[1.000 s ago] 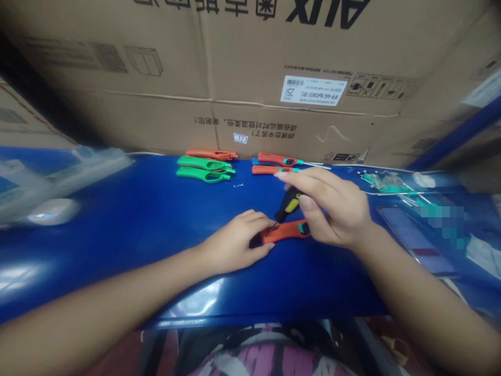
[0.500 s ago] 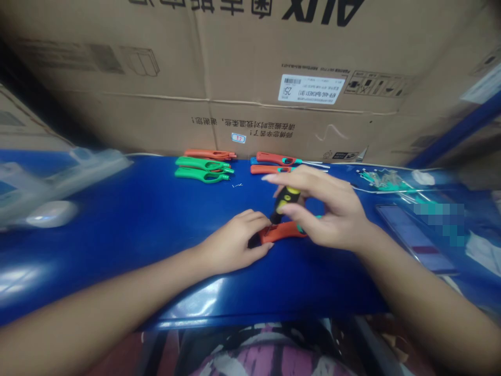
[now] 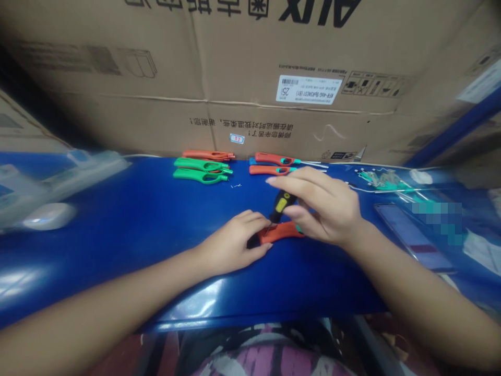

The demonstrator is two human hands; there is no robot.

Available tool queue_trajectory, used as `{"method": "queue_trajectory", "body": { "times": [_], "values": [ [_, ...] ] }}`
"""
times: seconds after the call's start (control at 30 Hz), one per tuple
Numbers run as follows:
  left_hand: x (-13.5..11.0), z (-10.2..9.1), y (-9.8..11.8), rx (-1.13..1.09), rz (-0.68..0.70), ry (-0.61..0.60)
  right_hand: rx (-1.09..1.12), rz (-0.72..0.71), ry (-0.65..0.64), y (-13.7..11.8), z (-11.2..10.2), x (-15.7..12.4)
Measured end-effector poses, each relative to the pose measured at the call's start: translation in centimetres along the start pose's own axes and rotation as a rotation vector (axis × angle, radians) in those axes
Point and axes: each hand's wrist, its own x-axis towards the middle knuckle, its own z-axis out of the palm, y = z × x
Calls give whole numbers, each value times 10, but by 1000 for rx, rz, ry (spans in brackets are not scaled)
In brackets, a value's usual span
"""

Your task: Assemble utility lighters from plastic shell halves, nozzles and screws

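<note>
An orange plastic handle piece (image 3: 279,231) lies on the blue table (image 3: 136,219) in front of me. My left hand (image 3: 235,243) is closed on its left end and pins it to the table. A black-and-yellow screwdriver (image 3: 278,205) stands tilted over the piece, its tip down at the left end. My right hand (image 3: 321,209) grips the screwdriver's handle between thumb and fingers.
Two green handle pieces (image 3: 201,171) and an orange one (image 3: 209,154) lie at the back, with two more orange ones (image 3: 274,164) to their right. Small teal parts (image 3: 385,180) and a phone (image 3: 410,235) lie at the right. A big cardboard box (image 3: 250,78) walls the back.
My right hand's fingers have shifted round the screwdriver handle, as if it is being twisted. The left hand and the orange piece have stayed in place.
</note>
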Motion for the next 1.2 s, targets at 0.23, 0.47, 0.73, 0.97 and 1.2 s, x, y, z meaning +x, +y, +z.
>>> {"method": "queue_trajectory", "body": {
  "times": [0.23, 0.47, 0.73, 0.97, 1.2],
  "values": [
    [0, 0, 0, 16, 15, 1, 131, 82, 46, 0, 0, 4],
    [0, -1, 1, 28, -21, -22, 220, 217, -164, 0, -3, 3],
    [0, 1, -1, 24, 18, 2, 103, 83, -82, -2, -3, 3],
    [0, 0, -1, 11, 13, -7, 222, 141, 0, -4, 0, 6],
    [0, 0, 1, 12, -8, -5, 496, 339, -172, -6, -7, 8]
  ]
}}
